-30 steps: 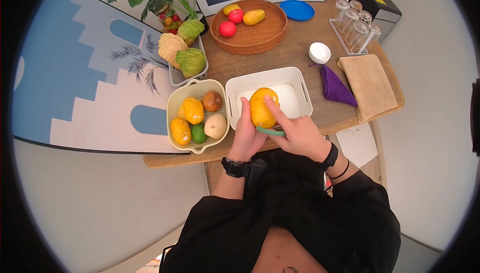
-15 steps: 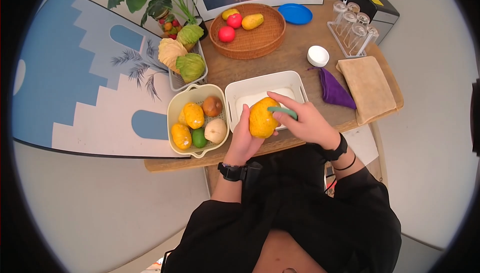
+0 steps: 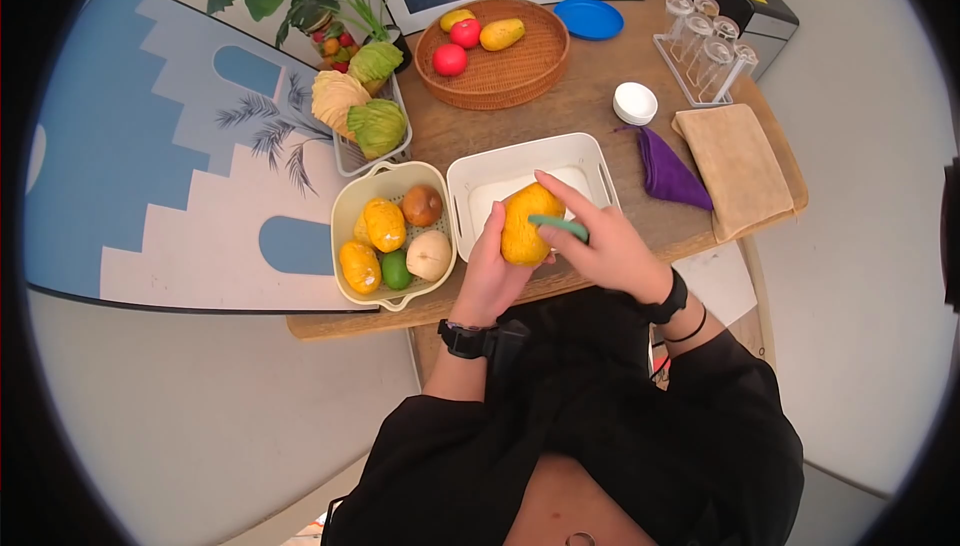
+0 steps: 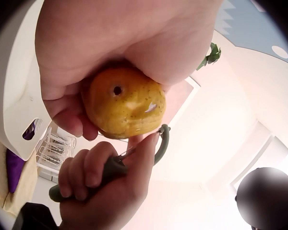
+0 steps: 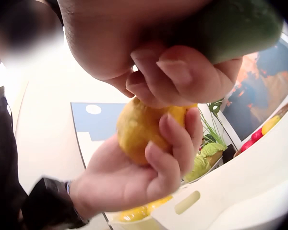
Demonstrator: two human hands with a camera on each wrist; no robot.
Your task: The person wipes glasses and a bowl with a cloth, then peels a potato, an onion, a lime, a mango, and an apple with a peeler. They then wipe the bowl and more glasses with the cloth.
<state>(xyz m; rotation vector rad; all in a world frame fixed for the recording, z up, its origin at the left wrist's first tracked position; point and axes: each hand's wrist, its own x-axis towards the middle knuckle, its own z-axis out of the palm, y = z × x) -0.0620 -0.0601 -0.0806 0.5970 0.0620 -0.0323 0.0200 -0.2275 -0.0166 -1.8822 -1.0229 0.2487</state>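
Holding yellow fruit (image 3: 522, 226) left, green peeler (image 3: 568, 226) right, both hands (image 3: 487, 281) (image 3: 627, 254) are curled round them.

left hand (image 3: 489, 282) cupped, right (image 3: 618, 254) seemingly curled

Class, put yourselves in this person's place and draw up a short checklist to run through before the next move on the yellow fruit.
1. Yellow fruit held by the left hand: ok, fingers curl around it.
2. Green tool gripped by the right hand: ok, fingers wrap its handle in the left wrist view.
3. Tool touching the fruit: cannot tell; they overlap in the head view, but contact is unclear.
4. Fruit fully above the white tray: cannot tell from these angles.
5. Cream basket standing on the table: ok, left of the tray.
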